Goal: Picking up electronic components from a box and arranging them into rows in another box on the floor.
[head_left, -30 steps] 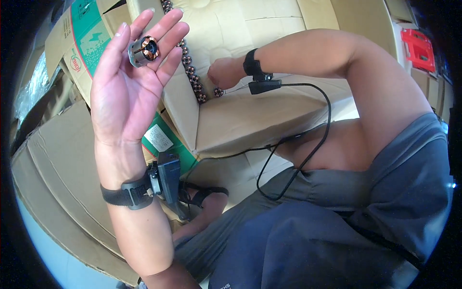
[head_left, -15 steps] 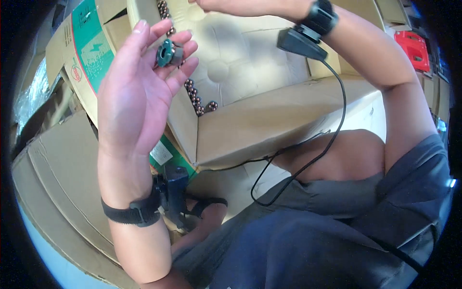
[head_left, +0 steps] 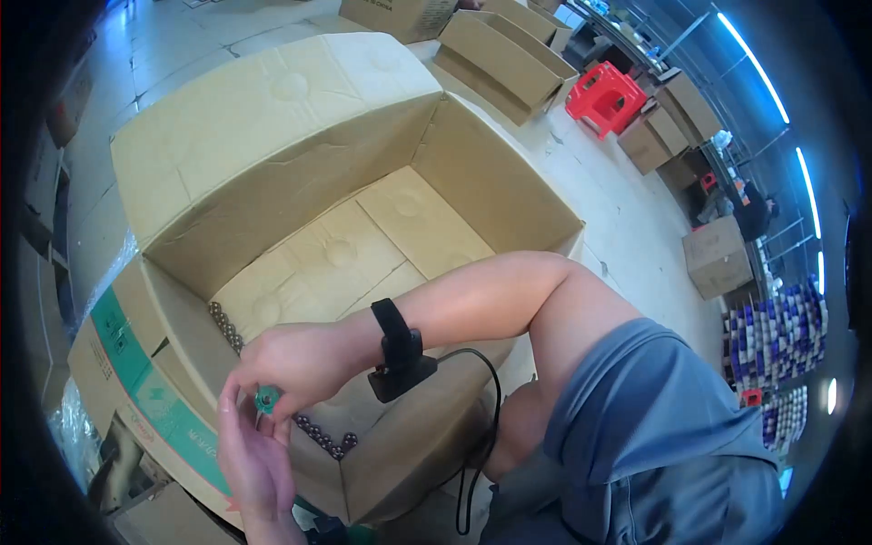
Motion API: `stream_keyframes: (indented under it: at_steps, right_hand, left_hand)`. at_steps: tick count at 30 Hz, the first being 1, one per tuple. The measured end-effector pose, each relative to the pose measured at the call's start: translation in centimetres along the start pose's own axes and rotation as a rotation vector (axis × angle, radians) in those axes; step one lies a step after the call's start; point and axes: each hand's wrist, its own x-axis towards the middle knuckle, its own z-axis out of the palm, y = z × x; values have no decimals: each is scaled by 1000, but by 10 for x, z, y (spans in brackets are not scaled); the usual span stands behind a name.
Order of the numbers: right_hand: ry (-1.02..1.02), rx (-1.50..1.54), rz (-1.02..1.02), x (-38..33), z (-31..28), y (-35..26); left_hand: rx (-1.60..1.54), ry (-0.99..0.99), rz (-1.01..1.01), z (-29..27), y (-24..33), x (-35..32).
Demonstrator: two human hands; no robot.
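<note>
A small round part with a green face [head_left: 266, 400], which looks like a motor stator, is held between my two hands above the left side of an open cardboard box. My right hand [head_left: 295, 368] reaches across from the right, its closed fingers at the part. From below comes my left hand [head_left: 254, 459], its fingers around the part's near side and partly hidden by the right hand. Beneath them, along the box's left inner wall, runs a row of small dark coppery parts [head_left: 324, 440].
The large cardboard box [head_left: 509, 173] has its far flap folded outward. A red stool [head_left: 607, 98] and another open carton [head_left: 509, 54] stand on the floor beyond it. A black cable [head_left: 495, 391] hangs from the device on my right wrist. Plastic wrap [head_left: 73, 422] lies at the left.
My right hand has come down and left to meet my left hand at the part, which lay on the left fingers before. The view has shifted to show more of the floor.
</note>
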Motion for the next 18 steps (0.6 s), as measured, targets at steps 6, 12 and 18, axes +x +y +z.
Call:
stream_keyframes:
  at_steps: [6, 12, 18]
  right_hand:
    - [-122, 856, 536, -7, -7, 38]
    - [-454, 1255, 598, -9, 30, 62]
    - [-333, 1114, 684, -14, 49, 84]
  left_hand:
    - [614, 255, 445, 23, 3, 0]
    - [727, 282, 536, 3, -5, 9]
    - [802, 289, 466, 5, -8, 6]
